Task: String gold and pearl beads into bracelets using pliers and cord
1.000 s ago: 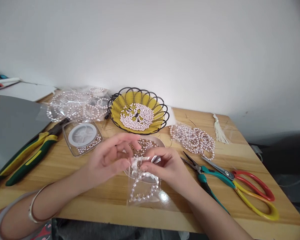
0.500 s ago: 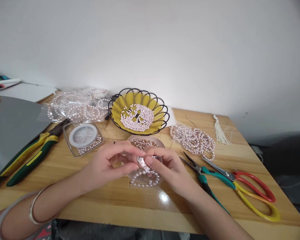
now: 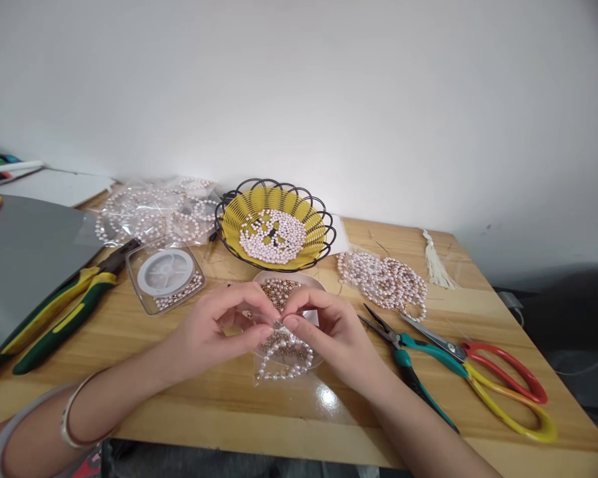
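Note:
My left hand (image 3: 234,322) and my right hand (image 3: 326,325) meet fingertip to fingertip above a round pinkish dish (image 3: 320,284). Both pinch the top of a small clear plastic bag (image 3: 260,382), which hangs down with a loop of pearl beads (image 3: 285,375) inside it. The fingertips cover the bag's upper edge. Behind the bag, gold and bronze-coloured beads (image 3: 279,291) lie in the dish, partly hidden by my fingers.
A yellow basket (image 3: 229,222) of pale pink beads stands behind the dish. Left are a boxed spool (image 3: 164,272), pliers (image 3: 74,305) and bagged bead strands (image 3: 149,212). Right are more bead strands (image 3: 389,282), needle-nose pliers (image 3: 403,355), scissors (image 3: 503,372) and a white tassel (image 3: 436,262).
The bag's crumpled top has shifted between my fingers, and the bag hangs slightly lower and further left. More of the bead loop shows. Both hands keep pinching it.

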### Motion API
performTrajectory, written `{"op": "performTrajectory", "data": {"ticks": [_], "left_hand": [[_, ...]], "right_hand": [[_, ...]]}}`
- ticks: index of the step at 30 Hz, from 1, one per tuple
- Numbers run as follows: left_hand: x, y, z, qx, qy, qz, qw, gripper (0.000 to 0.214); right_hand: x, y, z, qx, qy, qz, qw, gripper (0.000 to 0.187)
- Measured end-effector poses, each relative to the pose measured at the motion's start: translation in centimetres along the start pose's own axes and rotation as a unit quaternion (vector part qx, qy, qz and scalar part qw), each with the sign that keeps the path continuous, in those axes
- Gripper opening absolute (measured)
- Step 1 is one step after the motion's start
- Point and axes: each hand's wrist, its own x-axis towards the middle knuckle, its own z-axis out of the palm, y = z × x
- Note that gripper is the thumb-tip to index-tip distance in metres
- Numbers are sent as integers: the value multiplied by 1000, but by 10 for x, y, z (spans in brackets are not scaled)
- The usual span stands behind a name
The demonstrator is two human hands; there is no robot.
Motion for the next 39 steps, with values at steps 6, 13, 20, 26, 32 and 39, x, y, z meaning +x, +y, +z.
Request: {"op": "performTrajectory", "data": {"ticks": [6,13,20,26,32,39], "left_hand": [[3,2,0,-8,1,-22,1000,12],[1,-2,0,-20,24,-39,999,11],[-1,-4,4,66,68,64,993,21],[-1,-5,4,113,65,137,982,18],[-4,-2,3,104,51,73,991,7],[-2,-4,1,67,42,115,990,11]], "right_hand": [[-1,0,-1,-7,-6,-3,1000,13],[-3,3,-1,-78,-23,-86,993,8],[-6,8,2,-241,26,-251,937,16],[-7,6,4,-244,29,-239,940,15],[-4,5,5,-164,26,-189,968,12],[-6,8,2,-116,49,-168,978,10]]}}
